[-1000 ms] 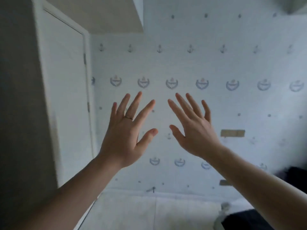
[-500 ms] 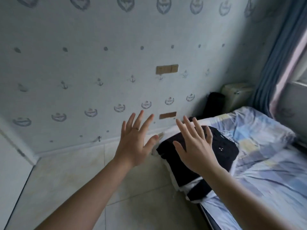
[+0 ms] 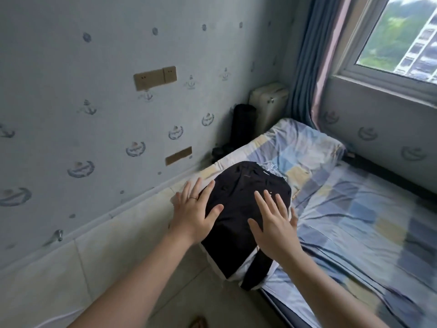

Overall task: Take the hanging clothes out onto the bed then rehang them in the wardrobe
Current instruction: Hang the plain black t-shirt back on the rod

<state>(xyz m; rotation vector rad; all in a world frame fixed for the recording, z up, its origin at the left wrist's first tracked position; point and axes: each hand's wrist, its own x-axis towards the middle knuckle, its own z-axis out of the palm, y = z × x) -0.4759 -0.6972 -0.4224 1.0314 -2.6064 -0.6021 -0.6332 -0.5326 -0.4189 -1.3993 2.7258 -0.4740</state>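
Observation:
A pile of clothes lies on the left edge of the bed (image 3: 354, 209), with a black garment (image 3: 238, 204) on top and white fabric (image 3: 241, 273) showing under it. My left hand (image 3: 195, 211) is spread flat over the pile's left side, fingers straight, a ring on one finger. My right hand (image 3: 274, 221) is spread flat over the pile's right side, fingers straight. Whether the palms touch the cloth I cannot tell. The wardrobe is out of view.
The bed has a blue and yellow checked sheet and a pillow (image 3: 300, 143) at its head. A pale suitcase (image 3: 268, 100) and a black roll (image 3: 243, 124) stand in the corner. A curtain (image 3: 305, 62) hangs beside the window (image 3: 399, 36). Tiled floor (image 3: 99, 256) runs along the wall.
My view has swung from the wall and white door down to the bed. Both open hands have come down from mid-air to the black garment on the pile.

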